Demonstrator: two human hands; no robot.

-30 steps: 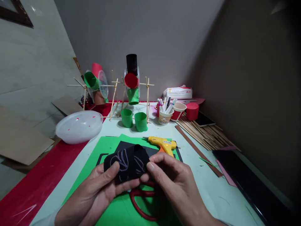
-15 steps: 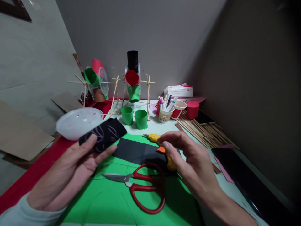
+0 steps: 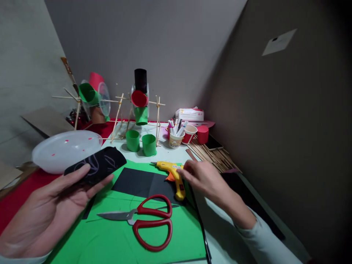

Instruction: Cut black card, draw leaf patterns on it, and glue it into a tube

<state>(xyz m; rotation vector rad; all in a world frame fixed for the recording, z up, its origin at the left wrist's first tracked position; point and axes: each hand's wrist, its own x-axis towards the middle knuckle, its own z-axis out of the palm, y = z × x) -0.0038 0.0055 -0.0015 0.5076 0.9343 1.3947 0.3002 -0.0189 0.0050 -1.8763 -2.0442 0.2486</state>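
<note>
Lower left of the frame: left hand (image 3: 46,205), palm up, wrist cut off by the bottom edge. Grip closed on a black paper piece (image 3: 96,167) with pale drawn lines, thumb on top, fingers beneath; drawing too faint to make out. Behind it, left of centre: clear plastic bowl (image 3: 64,148) upside down with red specks, partly hidden by the black piece. Beneath and lower centre: green sheet (image 3: 118,238) spread on the desk (image 3: 220,234), a black sheet (image 3: 137,181) lying on it, its left corner covered by the held piece. Red-handled scissors (image 3: 145,220) flat on the green sheet, blades pointing left. Upper centre: stick frame (image 3: 137,106) carrying green, red and black paper tubes, two green tubes (image 3: 141,141) standing below. Right of centre: yellow glue gun (image 3: 173,174) lying across the black sheet's edge, nozzle to the left. Right hand (image 3: 203,176) at its rear, fingertips touching or just beside the body, grip loose and not closed around it; exact contact hard to tell. Farther back: cup of markers (image 3: 176,135), red cups, bundle of sticks (image 3: 211,156). Far right edge dark, little discernible.
</note>
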